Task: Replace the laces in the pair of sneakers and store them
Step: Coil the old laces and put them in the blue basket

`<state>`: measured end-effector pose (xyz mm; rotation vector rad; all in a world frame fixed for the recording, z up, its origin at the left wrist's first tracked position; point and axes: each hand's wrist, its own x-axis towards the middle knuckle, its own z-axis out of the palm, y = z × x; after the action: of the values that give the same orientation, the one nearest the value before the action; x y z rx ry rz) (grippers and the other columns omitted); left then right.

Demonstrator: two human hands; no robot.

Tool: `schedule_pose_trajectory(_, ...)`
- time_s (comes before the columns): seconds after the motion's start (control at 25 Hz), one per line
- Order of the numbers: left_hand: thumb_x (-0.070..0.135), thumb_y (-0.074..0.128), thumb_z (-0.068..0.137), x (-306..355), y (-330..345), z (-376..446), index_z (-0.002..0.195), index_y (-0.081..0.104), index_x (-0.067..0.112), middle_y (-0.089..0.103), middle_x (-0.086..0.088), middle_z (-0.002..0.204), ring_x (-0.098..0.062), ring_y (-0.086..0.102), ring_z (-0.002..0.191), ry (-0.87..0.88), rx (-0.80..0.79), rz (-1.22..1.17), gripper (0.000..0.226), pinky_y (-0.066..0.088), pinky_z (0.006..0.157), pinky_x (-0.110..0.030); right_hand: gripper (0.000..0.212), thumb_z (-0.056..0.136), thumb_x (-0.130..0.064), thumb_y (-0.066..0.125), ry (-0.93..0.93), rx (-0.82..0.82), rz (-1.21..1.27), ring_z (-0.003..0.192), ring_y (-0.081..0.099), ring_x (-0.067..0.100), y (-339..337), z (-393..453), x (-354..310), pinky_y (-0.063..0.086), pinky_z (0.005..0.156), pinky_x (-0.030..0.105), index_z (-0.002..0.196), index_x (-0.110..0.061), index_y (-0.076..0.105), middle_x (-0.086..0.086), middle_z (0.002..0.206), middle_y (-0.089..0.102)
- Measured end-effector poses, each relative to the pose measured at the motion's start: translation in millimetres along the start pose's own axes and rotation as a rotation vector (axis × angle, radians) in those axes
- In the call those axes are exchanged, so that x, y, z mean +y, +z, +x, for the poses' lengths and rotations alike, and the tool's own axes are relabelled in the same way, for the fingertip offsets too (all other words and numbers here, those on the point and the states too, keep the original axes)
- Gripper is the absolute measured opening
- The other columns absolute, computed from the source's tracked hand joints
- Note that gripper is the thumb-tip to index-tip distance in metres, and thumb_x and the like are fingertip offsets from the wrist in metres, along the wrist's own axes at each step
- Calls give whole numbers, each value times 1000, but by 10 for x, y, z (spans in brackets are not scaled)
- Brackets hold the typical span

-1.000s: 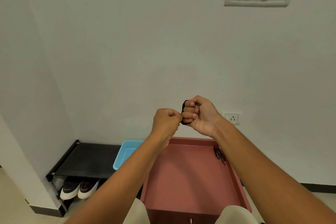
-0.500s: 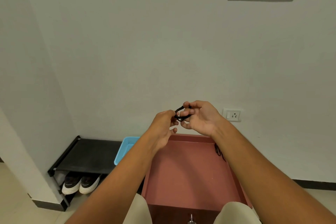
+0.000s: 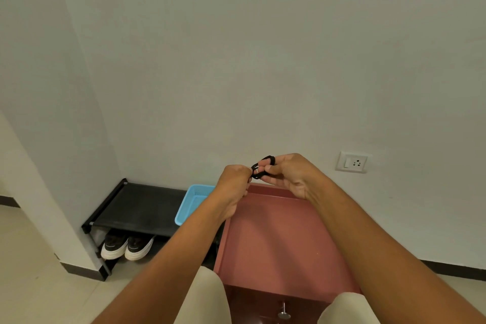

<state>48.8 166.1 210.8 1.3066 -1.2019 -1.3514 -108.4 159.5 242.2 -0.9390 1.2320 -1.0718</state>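
both hands, left hand (image 3: pixel 234 184) and right hand (image 3: pixel 286 173), pinch a coiled black lace (image 3: pixel 263 167), raised above the far edge of the smooth red table (image 3: pixel 284 239). pale plaster wall (image 3: pixel 236 60) behind.

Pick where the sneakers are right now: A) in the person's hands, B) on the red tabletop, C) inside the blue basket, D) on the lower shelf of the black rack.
D: the pair of sneakers sits side by side under the top shelf of the black rack, while the left hand and right hand hold only a black lace.
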Motion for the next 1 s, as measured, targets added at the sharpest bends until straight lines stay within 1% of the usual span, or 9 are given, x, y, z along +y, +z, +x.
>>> schedule_pose_trajectory(0.12, 10, 44, 100, -106, -113, 83, 87, 62, 10, 47, -3, 67, -12, 38, 54, -11, 45, 3, 22, 33, 53, -28, 13, 93, 14, 64, 17, 70, -53, 89, 76, 28, 110, 140, 87, 63, 67, 28, 101, 7, 71, 22, 101, 76)
schedule_pose_trajectory(0.24, 7, 44, 102, -249, -287, 183, 91, 63, 7, 49, 0, 62, -9, 39, 50, -59, 75, -69, 22, 32, 49, -25, 16, 89, 13, 69, 21, 118, -61, 86, 76, 27, 298, 335, 206, 63, 63, 26, 105, 8, 68, 22, 102, 75)
schedule_pose_trajectory(0.36, 8, 46, 103, -456, -523, 330, 92, 68, 7, 55, 5, 60, -7, 43, 55, -120, 100, -157, 25, 35, 52, -22, 23, 87, 15, 70, 27, 138, -1, 91, 74, 30, 544, 595, 391, 63, 62, 27, 108, 9, 66, 25, 108, 72)
schedule_pose_trajectory(0.48, 9, 49, 102, -695, -753, 483, 102, 70, 5, 56, 0, 73, -9, 47, 63, -186, 120, -280, 22, 39, 58, -24, 27, 87, 14, 70, 65, 117, 50, 88, 75, 26, 763, 856, 605, 62, 67, 29, 114, 9, 66, 22, 104, 74)
schedule_pose_trajectory(0.6, 10, 55, 101, -955, -991, 675, 108, 71, 1, 62, -4, 79, -12, 54, 68, -274, 170, -342, 20, 46, 63, -27, 21, 90, 12, 68, 124, 72, 36, 90, 76, 24, 978, 1119, 830, 62, 76, 30, 108, 4, 70, 18, 101, 77)
schedule_pose_trajectory(0.68, 10, 58, 100, -1125, -1148, 826, 112, 70, 1, 64, -6, 82, -14, 57, 69, -319, 198, -353, 19, 49, 63, -27, 18, 91, 11, 68, 152, 56, -7, 92, 76, 23, 1108, 1307, 994, 62, 76, 29, 104, 0, 71, 15, 100, 77)
schedule_pose_trajectory(0.84, 10, 59, 98, -1433, -1452, 1161, 110, 70, 5, 62, -9, 89, -15, 54, 70, -375, 234, -209, 17, 47, 59, -26, 20, 92, 11, 66, 197, 49, -42, 90, 75, 21, 1342, 1713, 1337, 61, 72, 27, 107, -1, 70, 14, 101, 77)
schedule_pose_trajectory(0.92, 11, 61, 98, -1581, -1592, 1328, 106, 71, 4, 59, -7, 84, -13, 48, 63, -385, 241, -80, 15, 41, 53, -24, 23, 93, 11, 65, 232, 39, -52, 84, 74, 19, 1460, 1926, 1520, 61, 68, 26, 112, -1, 68, 12, 98, 77)
schedule_pose_trajectory(1.0, 12, 63, 99, -1727, -1704, 1479, 103, 72, 4, 63, -4, 81, -12, 53, 62, -378, 264, 45, 14, 40, 51, -22, 23, 94, 11, 63, 278, 24, -51, 80, 74, 19, 1568, 2130, 1712, 61, 63, 27, 114, -1, 67, 13, 97, 76)
